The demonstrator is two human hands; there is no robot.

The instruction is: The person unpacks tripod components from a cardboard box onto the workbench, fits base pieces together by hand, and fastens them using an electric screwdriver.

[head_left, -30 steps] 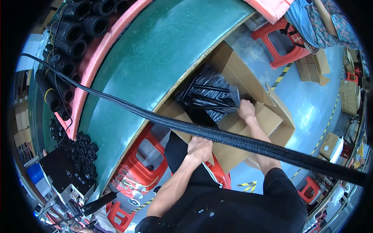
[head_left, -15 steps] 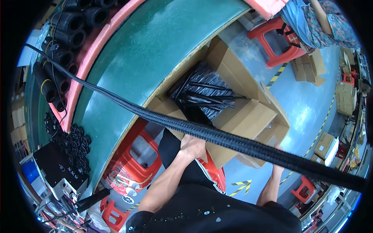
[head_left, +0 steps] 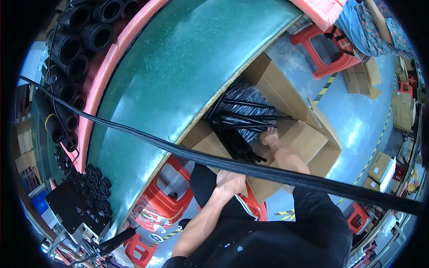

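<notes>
An open cardboard box [head_left: 305, 140] stands beside the green worktable, tilted in view. In it lie clear-plastic-wrapped goods [head_left: 252, 94], with several thin black rods [head_left: 248, 117] and a wider black piece [head_left: 236, 143] loose on top. My right hand [head_left: 269, 136] reaches inside, its fingers apart against the plastic wrap near the rods' ends, holding nothing visible. My left hand [head_left: 231, 182] is curled at the box's near-left edge, and its fingertips are partly hidden. A thick black braided cable [head_left: 210, 157] crosses the picture in front of the box and my arms.
The green worktable [head_left: 178, 58] has pink foam edging [head_left: 103, 73]. Black foam tubes [head_left: 67, 47] are stacked at its left, with a black device [head_left: 78, 210] nearer me. Red stools [head_left: 321, 53] stand on the floor; a person in a patterned garment [head_left: 375, 33] is at far right.
My right hand has moved from the box's outer right side into the box, close to the rods. My left hand keeps its place at the near edge. The view has shifted slightly.
</notes>
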